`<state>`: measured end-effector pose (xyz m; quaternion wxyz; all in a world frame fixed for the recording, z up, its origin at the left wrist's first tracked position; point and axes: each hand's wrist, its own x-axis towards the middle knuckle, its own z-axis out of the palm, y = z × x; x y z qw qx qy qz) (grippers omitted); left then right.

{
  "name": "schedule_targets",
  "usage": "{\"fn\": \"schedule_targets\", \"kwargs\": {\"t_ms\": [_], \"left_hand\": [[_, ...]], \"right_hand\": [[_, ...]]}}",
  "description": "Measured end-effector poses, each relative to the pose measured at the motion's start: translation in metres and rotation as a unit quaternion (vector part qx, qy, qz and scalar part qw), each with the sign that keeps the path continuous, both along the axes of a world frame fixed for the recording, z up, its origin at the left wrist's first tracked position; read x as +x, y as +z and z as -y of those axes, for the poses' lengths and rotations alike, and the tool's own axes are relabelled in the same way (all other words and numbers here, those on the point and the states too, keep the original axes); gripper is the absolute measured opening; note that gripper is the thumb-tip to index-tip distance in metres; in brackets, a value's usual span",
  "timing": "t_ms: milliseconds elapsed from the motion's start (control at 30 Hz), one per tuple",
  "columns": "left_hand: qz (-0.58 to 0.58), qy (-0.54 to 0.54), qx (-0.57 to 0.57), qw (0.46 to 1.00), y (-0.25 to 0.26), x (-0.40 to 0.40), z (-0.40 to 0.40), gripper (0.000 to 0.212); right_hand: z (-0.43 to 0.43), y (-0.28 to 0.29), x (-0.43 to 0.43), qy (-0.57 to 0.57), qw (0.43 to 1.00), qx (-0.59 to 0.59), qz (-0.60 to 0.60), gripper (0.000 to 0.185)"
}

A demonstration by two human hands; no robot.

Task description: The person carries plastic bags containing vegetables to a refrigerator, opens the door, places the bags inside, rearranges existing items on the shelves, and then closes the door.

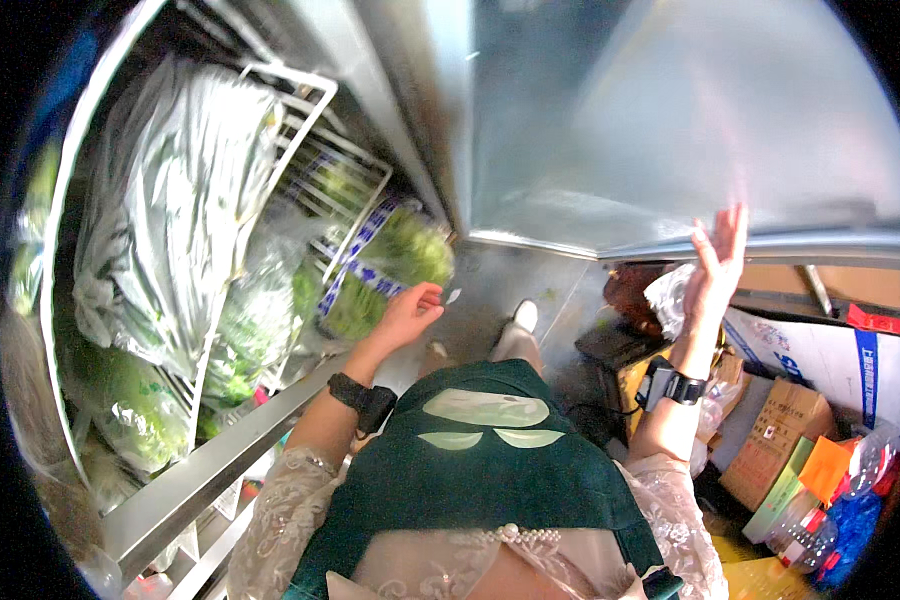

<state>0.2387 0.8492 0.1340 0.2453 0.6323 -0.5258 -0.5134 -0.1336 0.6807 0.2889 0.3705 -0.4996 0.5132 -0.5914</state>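
My left hand hovers with loosely curled fingers beside a leafy green vegetable bundle wrapped in clear plastic with blue-printed tape. Nothing shows in its grasp, and whether the fingertips touch the bundle is hard to tell. The bundle lies at the edge of white wire racks in a metal-framed cabinet. A large clear bag of long greens fills the rack farther left. On the other side, my right hand is raised, empty, its fingers spread before a broad metal door panel; contact with the panel is unclear.
More bagged greens sit lower in the cabinet, behind a metal rail. At right, a brown cardboard box, a white box with blue tape and plastic bottles crowd together. The tiled floor shows between cabinet and panel.
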Motion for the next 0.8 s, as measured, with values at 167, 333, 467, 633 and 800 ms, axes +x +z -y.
{"fn": "schedule_targets", "kwargs": {"t_ms": [167,333,467,633,800], "left_hand": [[-0.100,-0.061,-0.020,0.993,0.059,-0.076,0.079,0.055],[-0.130,-0.063,-0.045,0.989,0.097,-0.118,0.139,0.068],[-0.155,0.006,-0.066,0.986,0.105,-0.118,0.173,0.078],[-0.204,0.031,-0.051,0.977,0.111,-0.117,0.215,0.088],[-0.221,0.082,-0.009,0.972,0.100,-0.106,0.241,0.095]], "right_hand": [[0.077,-0.001,-0.024,0.100,0.993,0.059,0.035,0.084],[0.158,-0.008,-0.032,0.193,0.981,0.032,0.015,0.079],[0.225,-0.014,-0.026,0.254,0.967,0.016,-0.012,0.079],[0.301,-0.013,-0.005,0.345,0.934,0.001,-0.093,0.088],[0.360,-0.015,0.020,0.423,0.890,0.031,-0.168,0.086]]}}
